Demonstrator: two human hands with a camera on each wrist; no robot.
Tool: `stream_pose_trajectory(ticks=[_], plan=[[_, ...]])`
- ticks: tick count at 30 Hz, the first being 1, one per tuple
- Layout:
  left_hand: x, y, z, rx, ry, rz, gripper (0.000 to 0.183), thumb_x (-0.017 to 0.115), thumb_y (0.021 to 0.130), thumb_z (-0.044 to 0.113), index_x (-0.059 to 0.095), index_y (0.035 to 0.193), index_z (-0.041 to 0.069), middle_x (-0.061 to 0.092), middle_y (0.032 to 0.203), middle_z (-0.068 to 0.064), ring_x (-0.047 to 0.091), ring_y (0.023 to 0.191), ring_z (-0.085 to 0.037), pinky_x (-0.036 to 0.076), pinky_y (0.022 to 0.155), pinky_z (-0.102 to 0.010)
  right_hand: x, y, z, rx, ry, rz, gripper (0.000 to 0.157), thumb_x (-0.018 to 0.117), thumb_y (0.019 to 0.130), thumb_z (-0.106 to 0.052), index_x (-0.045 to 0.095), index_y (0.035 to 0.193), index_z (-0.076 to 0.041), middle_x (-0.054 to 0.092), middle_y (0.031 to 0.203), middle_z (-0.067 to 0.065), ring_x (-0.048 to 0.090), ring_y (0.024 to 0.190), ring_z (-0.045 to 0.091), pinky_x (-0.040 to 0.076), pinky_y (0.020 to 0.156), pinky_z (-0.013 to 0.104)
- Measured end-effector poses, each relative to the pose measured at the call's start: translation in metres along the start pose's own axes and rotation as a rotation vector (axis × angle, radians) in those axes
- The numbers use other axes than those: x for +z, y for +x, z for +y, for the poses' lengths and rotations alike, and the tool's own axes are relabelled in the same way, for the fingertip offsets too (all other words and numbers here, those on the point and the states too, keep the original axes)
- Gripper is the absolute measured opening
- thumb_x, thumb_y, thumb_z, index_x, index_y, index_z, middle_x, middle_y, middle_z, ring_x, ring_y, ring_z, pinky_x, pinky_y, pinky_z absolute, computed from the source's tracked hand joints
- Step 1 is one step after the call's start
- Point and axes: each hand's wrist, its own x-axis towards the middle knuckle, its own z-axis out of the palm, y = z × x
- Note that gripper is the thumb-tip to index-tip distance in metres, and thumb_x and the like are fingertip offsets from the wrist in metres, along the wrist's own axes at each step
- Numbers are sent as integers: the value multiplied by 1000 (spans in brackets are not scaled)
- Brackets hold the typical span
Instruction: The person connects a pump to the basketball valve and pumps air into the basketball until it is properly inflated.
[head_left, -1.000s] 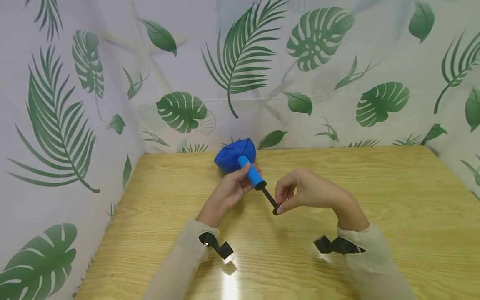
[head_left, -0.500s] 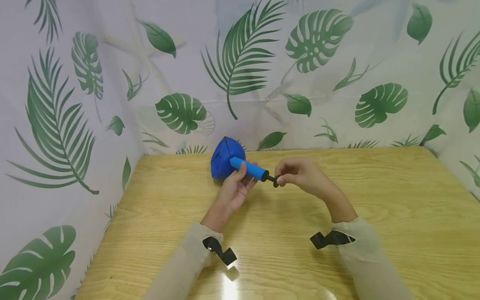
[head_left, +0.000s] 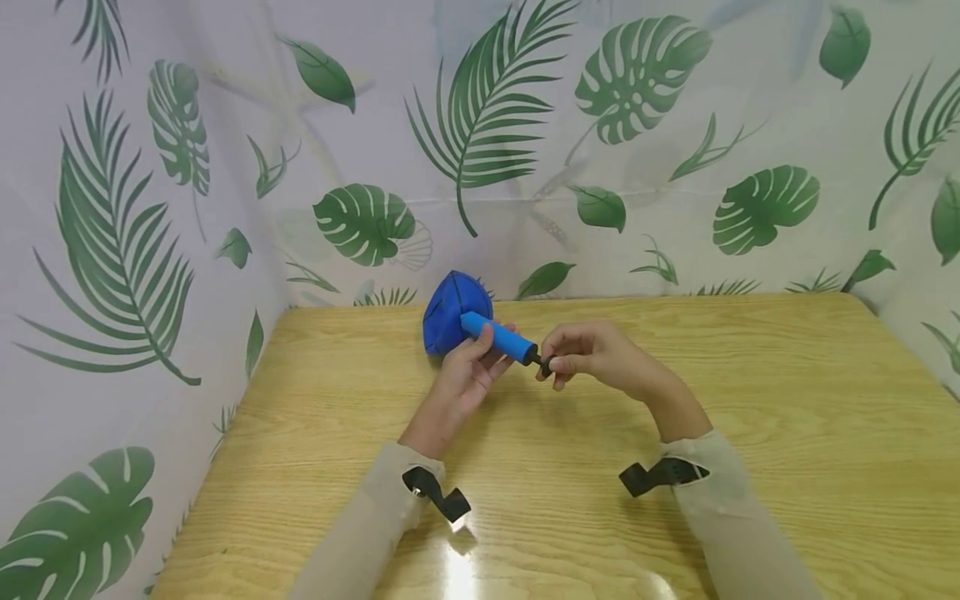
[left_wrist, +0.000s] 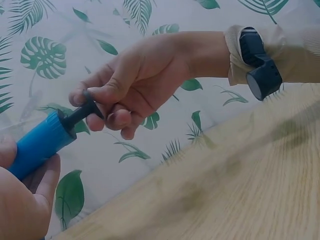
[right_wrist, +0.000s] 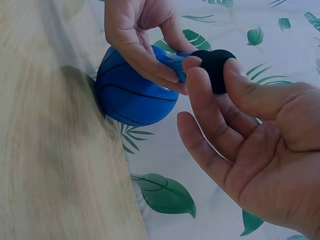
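Note:
A blue ball (head_left: pixel 448 317) with black seam lines sits near the table's back edge. In the head view its sides look creased and dented. A small blue hand pump (head_left: pixel 500 337) points into it, and the left hand (head_left: pixel 463 382) grips the pump's barrel between thumb and fingers. Where the pump meets the ball is hidden. The right hand (head_left: pixel 611 360) pinches the pump's black round handle (right_wrist: pixel 217 70) between thumb and fingers. In the left wrist view a short length of black plunger rod (left_wrist: pixel 76 117) shows between barrel and handle.
The wood-grain table (head_left: pixel 570 500) reaches under both arms. Behind and to the left hangs a white cloth (head_left: pixel 517 100) printed with green leaves. Each sleeve carries a black wrist camera (head_left: pixel 663 477).
The pump has swung from slanting steeply down to lying flatter, and the ball has turned with it. The right hand has moved up and inward, pushing the plunger mostly into the barrel.

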Motion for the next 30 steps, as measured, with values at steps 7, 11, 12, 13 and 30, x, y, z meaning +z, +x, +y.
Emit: stream_pose_trajectory(ticks=[7, 11, 12, 13, 30], plan=[[-1, 0, 8, 18, -15, 27, 41, 48, 108, 19, 48, 143, -3, 70, 117, -9, 72, 100, -15, 47, 110, -42, -7, -8, -8, -4, -7, -70, 11, 61, 101, -4, 65, 107, 4, 73, 103, 17, 71, 83, 24, 63, 77, 40], [-5, 1, 13, 31, -48, 27, 43, 48, 108, 19, 47, 144, -4, 72, 107, -6, 74, 97, -15, 60, 94, -33, -15, -17, -15, -18, -46, -139, 10, 63, 100, -5, 65, 106, 4, 73, 104, 18, 70, 82, 20, 62, 75, 39], [-5, 2, 13, 32, -57, 30, 42, 48, 108, 19, 47, 143, -4, 72, 107, -6, 74, 96, -15, 61, 89, -31, -17, -19, -17, -27, -57, -157, 10, 63, 100, -4, 65, 106, 4, 73, 103, 18, 70, 82, 21, 62, 75, 38], [-6, 2, 14, 33, -64, 31, 43, 49, 107, 19, 46, 143, -4, 73, 106, -6, 74, 96, -15, 62, 86, -30, -19, -22, -19, -32, -71, -171, 9, 63, 100, -4, 65, 105, 3, 72, 103, 17, 70, 81, 21, 62, 74, 38], [-10, 3, 13, 13, -129, -5, 41, 49, 108, 18, 44, 145, 0, 76, 103, -4, 75, 95, -14, 62, 83, -31, -27, -38, -32, -122, -150, -238, 5, 60, 99, 3, 65, 99, 1, 69, 95, 17, 70, 80, 17, 62, 71, 32]])
